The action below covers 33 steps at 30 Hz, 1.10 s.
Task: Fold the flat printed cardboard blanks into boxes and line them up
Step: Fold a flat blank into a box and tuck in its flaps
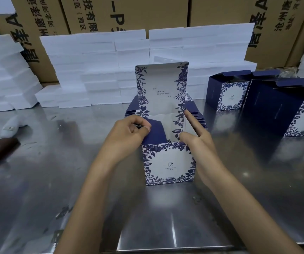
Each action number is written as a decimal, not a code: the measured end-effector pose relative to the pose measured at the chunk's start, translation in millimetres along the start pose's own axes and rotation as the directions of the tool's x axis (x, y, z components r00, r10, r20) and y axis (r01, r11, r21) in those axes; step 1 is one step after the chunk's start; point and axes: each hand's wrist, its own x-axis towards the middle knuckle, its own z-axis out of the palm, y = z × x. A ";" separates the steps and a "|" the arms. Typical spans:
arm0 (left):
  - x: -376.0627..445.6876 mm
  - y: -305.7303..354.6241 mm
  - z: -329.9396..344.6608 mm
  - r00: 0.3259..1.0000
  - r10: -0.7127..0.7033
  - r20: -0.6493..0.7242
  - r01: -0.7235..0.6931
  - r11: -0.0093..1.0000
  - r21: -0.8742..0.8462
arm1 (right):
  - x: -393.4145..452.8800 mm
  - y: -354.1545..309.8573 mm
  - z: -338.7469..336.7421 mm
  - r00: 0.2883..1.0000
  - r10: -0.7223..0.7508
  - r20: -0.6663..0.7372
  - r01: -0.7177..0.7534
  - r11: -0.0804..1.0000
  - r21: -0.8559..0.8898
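A half-built box (167,162) stands upright on the steel surface (56,162) in the near middle, its printed front facing the person and its tall lid flap (163,87) rising straight up at the far side. The left hand (129,132) is at the box's left top edge, fingers curled and pinching the dark blue side flap (155,129), which leans inward over the opening. The right hand (197,134) rests against the right wall with its fingers straight and released, the forefinger reaching along the top edge toward the lid's hinge. The open mouth lies directly between the two hands, so the flap probably needs to go down and rightward. Behind the box lies a pile of flat blanks (195,110); two finished boxes (228,92) stand at the far right.
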 end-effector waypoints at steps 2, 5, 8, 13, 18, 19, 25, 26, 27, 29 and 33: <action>1.2 -1.5 1.5 0.999 0.034 -0.017 -0.033 0.999 0.041 | -0.3 0.1 1.3 1.000 -0.008 -0.001 0.008 1.000 0.002; -0.5 -3.4 3.3 0.998 0.058 -0.034 -0.056 0.997 0.062 | 0.0 0.2 1.5 1.000 -0.011 -0.013 0.011 1.000 0.011; 5.8 -4.8 -0.3 0.998 0.043 -0.045 -0.043 0.999 0.004 | 0.1 1.0 3.1 1.000 -0.012 0.007 0.012 0.999 0.036; 15.8 -11.7 4.6 0.994 0.043 -0.101 -0.045 0.999 -0.023 | -0.2 -2.2 7.7 0.999 -0.030 0.022 0.029 0.998 0.050; 22.0 -15.1 1.0 0.993 0.056 -0.102 -0.064 0.995 -0.083 | -4.3 -2.8 7.2 0.997 -0.066 0.039 0.064 0.996 0.054; 24.1 -15.1 0.8 0.992 0.065 -0.110 -0.074 0.994 -0.080 | -3.8 -4.3 7.8 0.997 -0.058 0.040 0.056 0.996 0.064; 23.4 -23.7 18.0 0.997 -0.024 -0.075 -0.012 0.895 -0.446 | -4.8 -17.9 -3.2 0.975 0.028 0.218 -0.029 1.000 -0.001; 22.8 -25.8 22.1 0.995 -0.024 -0.096 -0.026 0.871 -0.490 | 0.3 -19.9 -6.6 0.967 0.055 0.248 -0.055 0.998 -0.007; 22.3 -27.3 26.0 0.993 -0.021 -0.120 -0.045 0.852 -0.522 | 6.1 -21.7 -11.3 0.960 0.082 0.268 -0.076 0.997 -0.033; 22.5 -28.0 31.5 0.987 -0.018 -0.159 -0.073 0.834 -0.546 | 11.3 -22.1 -21.4 0.943 0.105 0.315 -0.074 0.992 -0.107; 23.6 -30.3 33.0 0.983 0.014 -0.181 -0.112 0.831 -0.544 | 8.4 -19.6 -39.3 0.920 0.027 0.390 0.011 0.995 -0.097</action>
